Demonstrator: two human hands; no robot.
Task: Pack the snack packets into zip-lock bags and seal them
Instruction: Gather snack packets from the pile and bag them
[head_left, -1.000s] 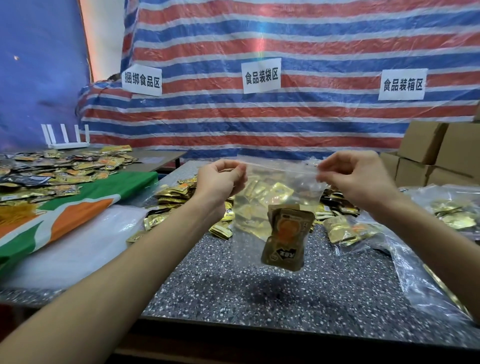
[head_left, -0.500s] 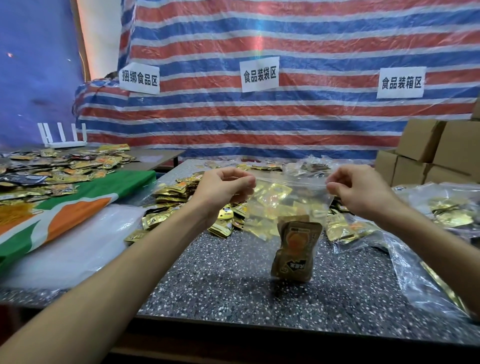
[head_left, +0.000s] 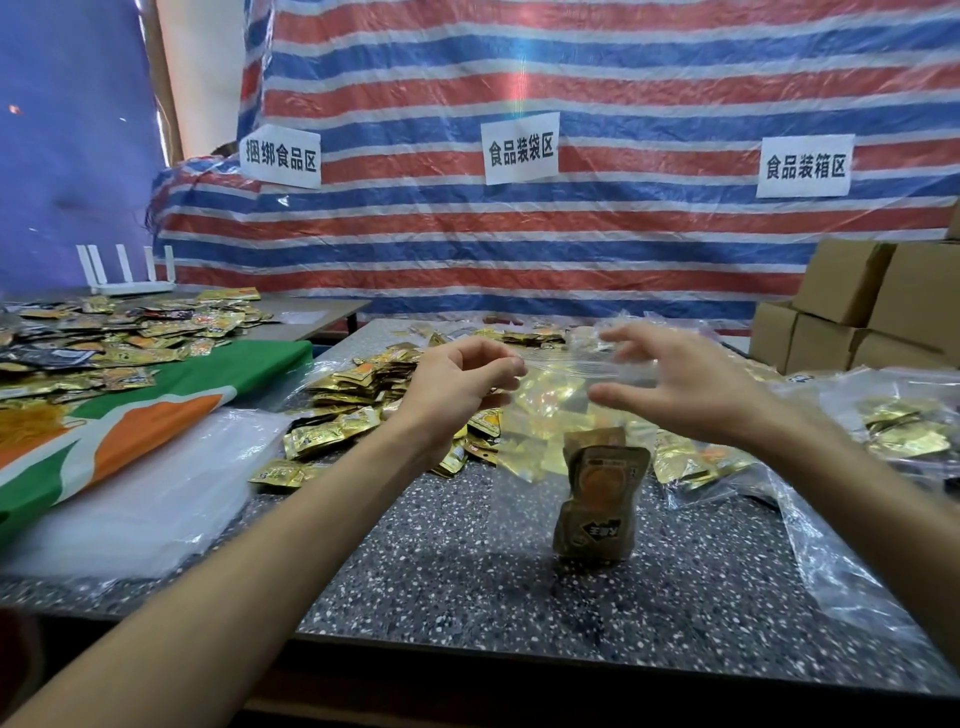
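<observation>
Zip-lock bag (head_left: 540, 415), snack packet (head_left: 597, 504) inside, reaches down to the worktop (head_left: 467, 571) — my left grip (head_left: 457, 384) pinches its top-left corner, my right grip (head_left: 691, 389) spread, holding nothing.

A clear zip-lock bag (head_left: 540, 415) hangs upright, its top left corner pinched by the left hand (head_left: 457, 389). Inside, at the bottom, a brown-gold snack packet (head_left: 597, 504) stands upright, with what may be a second one behind it. Left of the bag lies a heap of gold packets (head_left: 363, 400). Right of it, bagged gold packets (head_left: 691, 462) lie in clear plastic.
</observation>
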